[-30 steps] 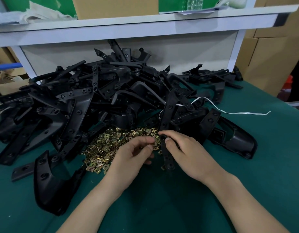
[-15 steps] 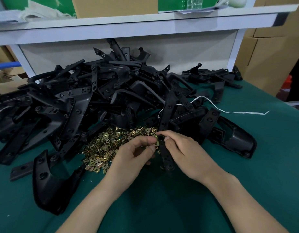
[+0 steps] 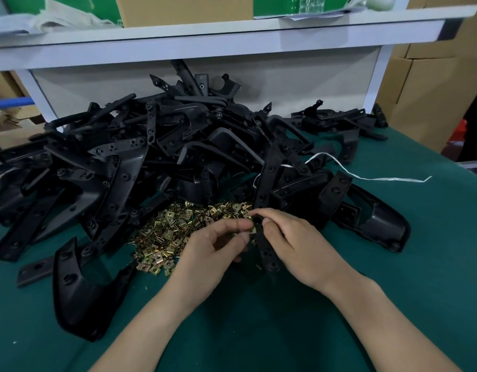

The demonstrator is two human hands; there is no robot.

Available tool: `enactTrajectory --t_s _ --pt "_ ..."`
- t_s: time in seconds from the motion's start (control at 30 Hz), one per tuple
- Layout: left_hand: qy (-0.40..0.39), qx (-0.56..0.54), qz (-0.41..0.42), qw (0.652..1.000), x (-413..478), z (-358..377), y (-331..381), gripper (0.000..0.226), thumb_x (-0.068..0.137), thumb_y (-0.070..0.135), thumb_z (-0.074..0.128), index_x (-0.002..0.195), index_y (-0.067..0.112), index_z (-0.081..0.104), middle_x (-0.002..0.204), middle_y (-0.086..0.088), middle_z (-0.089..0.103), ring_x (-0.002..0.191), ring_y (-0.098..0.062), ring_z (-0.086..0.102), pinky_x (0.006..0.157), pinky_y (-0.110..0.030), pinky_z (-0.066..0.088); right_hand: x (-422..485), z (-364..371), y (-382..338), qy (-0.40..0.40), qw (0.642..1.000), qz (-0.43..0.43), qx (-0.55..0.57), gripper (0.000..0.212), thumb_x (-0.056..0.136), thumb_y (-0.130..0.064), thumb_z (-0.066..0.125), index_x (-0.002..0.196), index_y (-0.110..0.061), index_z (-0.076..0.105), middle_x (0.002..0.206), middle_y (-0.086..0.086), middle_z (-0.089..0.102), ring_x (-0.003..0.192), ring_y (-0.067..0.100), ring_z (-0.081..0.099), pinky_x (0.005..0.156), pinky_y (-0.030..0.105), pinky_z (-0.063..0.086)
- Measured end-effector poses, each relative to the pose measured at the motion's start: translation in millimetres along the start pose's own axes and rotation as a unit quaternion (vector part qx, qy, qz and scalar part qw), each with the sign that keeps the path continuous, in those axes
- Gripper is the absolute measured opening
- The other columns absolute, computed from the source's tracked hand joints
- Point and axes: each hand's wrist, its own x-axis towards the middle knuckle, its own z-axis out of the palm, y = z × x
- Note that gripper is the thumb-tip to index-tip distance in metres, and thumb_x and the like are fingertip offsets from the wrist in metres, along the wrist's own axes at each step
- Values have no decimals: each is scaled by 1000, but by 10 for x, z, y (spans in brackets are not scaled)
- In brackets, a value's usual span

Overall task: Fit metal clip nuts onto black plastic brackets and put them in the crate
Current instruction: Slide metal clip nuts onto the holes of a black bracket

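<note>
A long black plastic bracket (image 3: 266, 251) stands tilted at the middle of the table, its lower end on the green mat. My right hand (image 3: 299, 245) grips it near a hole. My left hand (image 3: 213, 251) pinches a brass-coloured clip nut (image 3: 251, 230) against the bracket's left edge. A heap of loose clip nuts (image 3: 175, 232) lies just left of my hands. Behind it rises a big pile of black brackets (image 3: 156, 157). No crate is in view.
A single curved black bracket (image 3: 78, 291) lies at the front left. A white string (image 3: 366, 177) trails right from the pile. A white shelf (image 3: 232, 36) with boxes overhangs the back. Cardboard boxes (image 3: 433, 89) stand at the right. Green mat (image 3: 393, 264) shows at front and right.
My left thumb and forefinger have closed in toward the bracket, bringing the clip nut up against its edge. The right hand holds the bracket in nearly the same place.
</note>
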Motion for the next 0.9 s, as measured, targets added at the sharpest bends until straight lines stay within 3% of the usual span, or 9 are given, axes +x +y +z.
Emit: enactTrajectory --t_s 0.27,0.9 --pt "22 -3 -15 1000 -14 -4 13 25 92 13 69 96 37 77 90 10 77 82 -9 72 73 -12 52 -10 -1 -62 -5 1000 -5 -18 42 104 -42 30 140 -41 53 129 -21 59 118 -1 52 102 31 45" --pt "40 39 15 998 -37 24 5 25 90 12 70 95 36 76 92 17 76 88 0 70 77 -7 48 1 -14 -44 -15 999 -17 -30 41 105 -40 33 140 -42 52 117 -23 60 110 1 53 96 31 47"
